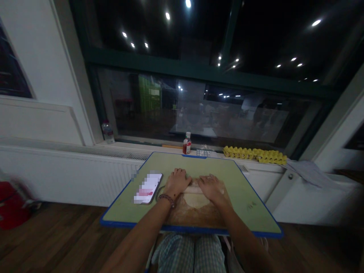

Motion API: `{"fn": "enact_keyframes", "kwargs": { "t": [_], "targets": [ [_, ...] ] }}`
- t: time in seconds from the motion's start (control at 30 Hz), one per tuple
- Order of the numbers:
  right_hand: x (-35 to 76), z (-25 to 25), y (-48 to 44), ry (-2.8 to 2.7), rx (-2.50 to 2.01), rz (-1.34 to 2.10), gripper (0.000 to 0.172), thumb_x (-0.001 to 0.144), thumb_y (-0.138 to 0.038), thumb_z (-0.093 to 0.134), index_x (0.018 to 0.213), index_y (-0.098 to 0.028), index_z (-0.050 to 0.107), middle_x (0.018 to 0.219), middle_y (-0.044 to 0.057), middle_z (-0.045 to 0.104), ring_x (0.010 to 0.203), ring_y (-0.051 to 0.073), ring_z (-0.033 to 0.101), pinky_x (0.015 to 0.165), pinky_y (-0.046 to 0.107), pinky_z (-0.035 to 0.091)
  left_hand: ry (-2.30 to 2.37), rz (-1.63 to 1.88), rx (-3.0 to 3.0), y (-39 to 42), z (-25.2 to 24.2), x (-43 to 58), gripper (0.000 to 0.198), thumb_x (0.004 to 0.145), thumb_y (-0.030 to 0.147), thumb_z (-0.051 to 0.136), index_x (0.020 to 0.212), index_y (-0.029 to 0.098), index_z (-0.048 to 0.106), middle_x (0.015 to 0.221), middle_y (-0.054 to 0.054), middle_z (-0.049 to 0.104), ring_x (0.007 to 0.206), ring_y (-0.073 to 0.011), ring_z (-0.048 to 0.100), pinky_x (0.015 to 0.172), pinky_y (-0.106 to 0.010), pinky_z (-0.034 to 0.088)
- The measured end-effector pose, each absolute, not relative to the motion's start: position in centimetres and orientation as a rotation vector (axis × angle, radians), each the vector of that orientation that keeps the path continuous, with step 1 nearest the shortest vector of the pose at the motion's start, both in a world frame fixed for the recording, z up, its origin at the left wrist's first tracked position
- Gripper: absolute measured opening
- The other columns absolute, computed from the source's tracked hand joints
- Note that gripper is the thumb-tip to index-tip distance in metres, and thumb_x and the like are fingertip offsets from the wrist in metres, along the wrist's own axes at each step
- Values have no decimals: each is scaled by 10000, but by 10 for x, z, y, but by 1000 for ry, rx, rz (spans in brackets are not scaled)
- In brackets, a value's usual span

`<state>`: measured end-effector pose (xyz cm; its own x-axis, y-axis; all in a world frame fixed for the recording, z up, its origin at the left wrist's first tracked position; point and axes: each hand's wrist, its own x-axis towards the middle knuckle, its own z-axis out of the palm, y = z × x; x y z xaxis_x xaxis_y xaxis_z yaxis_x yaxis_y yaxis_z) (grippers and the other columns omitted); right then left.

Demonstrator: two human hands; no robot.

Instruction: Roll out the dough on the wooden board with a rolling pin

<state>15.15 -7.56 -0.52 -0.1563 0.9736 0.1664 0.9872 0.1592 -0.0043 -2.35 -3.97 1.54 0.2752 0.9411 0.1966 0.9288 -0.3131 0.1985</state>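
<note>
Your open left hand (176, 182) and right hand (212, 189) lie flat on pale, soft dough (196, 200), gripping nothing. The dough sits on a scuffed wooden board (196, 218) at the green worktop's (250, 201) front edge, a phone (148, 188) to its left, and a yellow egg tray (254, 154) on the sill (142, 147) beyond.

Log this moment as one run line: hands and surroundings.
left hand: on pale dough | right hand: on pale dough | beneath: brown wooden board | nearby: smartphone on green blue-rimmed board

A smartphone (148, 188) on the green board (256, 197) blocks the left hand (176, 182) going leftward.
</note>
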Motion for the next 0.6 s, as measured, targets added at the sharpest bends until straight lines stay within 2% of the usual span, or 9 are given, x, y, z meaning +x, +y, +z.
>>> {"fn": "enact_keyframes", "kwargs": {
  "t": [0.13, 0.3, 0.6],
  "targets": [
    [145, -1, -90, -2305, -1921, -191, 391, 974, -225, 382, 1276, -272, 627, 1363, 61, 613, 1279, 235, 507, 1133, 413, 256, 1815, 386, 2483, -52, 20, -23, 409, 931, 411, 390, 1143, 157, 631, 1267, -133, 622, 1229, -302, 472, 996, -426, 378],
    [141, -6, -107, -2185, -1948, -197, 454, 1006, -314, 308, 1342, -218, 598, 1387, 55, 599, 1352, 231, 440, 1175, 388, 186, 1749, 486, 2602, -71, 14, -27, 378, 941, 407, 399, 1114, 182, 649, 1245, -120, 631, 1212, -301, 473, 992, -454, 348],
    [140, -13, -122, -2134, -1930, -138, 492, 1022, -375, 280, 1397, -219, 557, 1460, 65, 529, 1408, 238, 375, 1186, 415, 144, 1599, 614, 2721, -89, 2, -32, 373, 978, 432, 372, 1116, 238, 659, 1236, -91, 646, 1208, -276, 480, 1059, -454, 262]
  ]
}}
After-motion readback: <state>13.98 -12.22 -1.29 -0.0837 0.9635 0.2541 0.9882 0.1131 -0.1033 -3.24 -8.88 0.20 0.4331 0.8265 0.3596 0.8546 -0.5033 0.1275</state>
